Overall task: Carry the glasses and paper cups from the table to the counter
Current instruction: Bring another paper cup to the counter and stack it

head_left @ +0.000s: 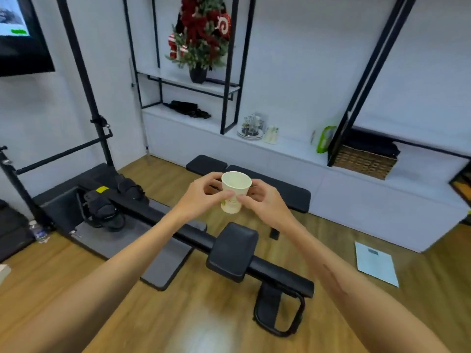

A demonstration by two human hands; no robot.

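Observation:
A white paper cup with a green print is held upright in front of me at mid-frame, above the floor. My left hand grips its left side with thumb and curled fingers. My right hand pinches its right side the same way. The cup looks empty inside. Beyond it runs a low white counter along the far wall. On the counter stand a round tray of clear glasses and another pale paper cup.
A black rowing machine lies across the wooden floor right below my arms. A basket and a green packet sit on the counter. Black shelf frames and a small decorated tree rise behind. A sheet of paper lies on the floor.

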